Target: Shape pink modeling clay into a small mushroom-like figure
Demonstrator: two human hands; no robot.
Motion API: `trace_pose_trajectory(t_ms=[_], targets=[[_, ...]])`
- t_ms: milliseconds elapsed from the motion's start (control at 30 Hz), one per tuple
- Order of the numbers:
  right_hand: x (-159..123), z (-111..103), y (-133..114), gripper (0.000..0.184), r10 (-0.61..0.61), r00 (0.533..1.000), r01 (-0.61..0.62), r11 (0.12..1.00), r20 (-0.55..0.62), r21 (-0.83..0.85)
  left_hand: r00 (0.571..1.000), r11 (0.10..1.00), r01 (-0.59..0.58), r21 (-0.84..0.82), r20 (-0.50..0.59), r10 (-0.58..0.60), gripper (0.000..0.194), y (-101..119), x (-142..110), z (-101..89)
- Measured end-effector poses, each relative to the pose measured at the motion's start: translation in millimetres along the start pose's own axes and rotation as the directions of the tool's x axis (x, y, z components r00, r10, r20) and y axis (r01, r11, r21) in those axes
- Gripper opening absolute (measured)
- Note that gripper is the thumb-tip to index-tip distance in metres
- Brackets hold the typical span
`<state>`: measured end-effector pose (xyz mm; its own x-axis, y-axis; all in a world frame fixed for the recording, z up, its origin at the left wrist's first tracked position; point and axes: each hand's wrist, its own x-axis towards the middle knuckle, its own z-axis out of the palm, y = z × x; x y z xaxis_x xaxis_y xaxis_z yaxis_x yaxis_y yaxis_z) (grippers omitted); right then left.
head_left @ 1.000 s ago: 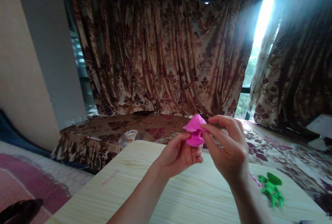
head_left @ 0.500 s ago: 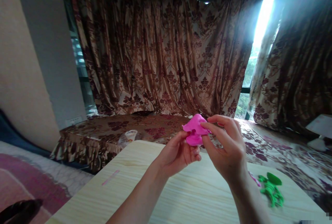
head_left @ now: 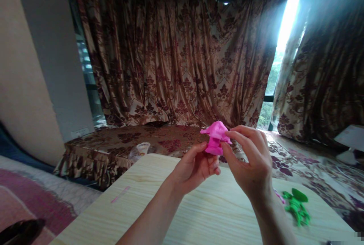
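Observation:
Above the table, a bright pink lump of modelling clay [head_left: 217, 133] is held between both hands. It has a wide, cap-like top with a thin flap jutting left, and a narrower part below. My left hand [head_left: 196, 167] pinches its lower part between thumb and fingers. From the right, my right hand [head_left: 250, 156] grips its edge with thumb and fingertips. A green clay figure [head_left: 297, 205] with a flat oval piece on top lies on the table to the right. Beside it, a pink and white piece [head_left: 280, 196] is partly hidden by my right wrist.
The pale wooden table [head_left: 142, 195] carries a thin pink strip [head_left: 121, 194] at left. Behind it stands a clear container [head_left: 140, 149] on the cloth-covered ledge [head_left: 113, 139]. Patterned curtains [head_left: 182, 59] hang at the back, and a white lamp [head_left: 349, 142] is at far right.
The pink clay has been tilted and raised slightly, so its cap-like top and narrower lower part show more from the side. Both hands stay almost in place.

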<state>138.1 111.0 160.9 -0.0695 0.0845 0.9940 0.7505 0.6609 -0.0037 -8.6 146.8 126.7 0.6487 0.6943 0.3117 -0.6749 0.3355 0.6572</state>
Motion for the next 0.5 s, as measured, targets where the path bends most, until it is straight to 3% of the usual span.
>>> trace_pose_trajectory(t_ms=[133, 267, 500], targets=[[0.9, -0.3, -0.6, 0.02, -0.011, 1.0, 0.01, 1.0, 0.027, 0.006, 0.999, 0.999, 0.042, 0.001, -0.004, -0.042, 0.031, -2.3, 0.7, -3.1], [1.8, -0.2, -1.4, 0.017, -0.015, 0.998, 0.013, 1.0, 0.067, 0.022, 1.0, 0.999, 0.007, -0.045, -0.007, -0.007, 0.03, -3.7, 2.7, -2.5], [1.2, -2.0, -1.5, 0.033, 0.026, 0.997, -0.031, 0.997, 0.067, 0.067, 1.0, 0.985, 0.013, -0.17, 0.015, -0.011, 0.033, -0.7, 2.9, -0.8]])
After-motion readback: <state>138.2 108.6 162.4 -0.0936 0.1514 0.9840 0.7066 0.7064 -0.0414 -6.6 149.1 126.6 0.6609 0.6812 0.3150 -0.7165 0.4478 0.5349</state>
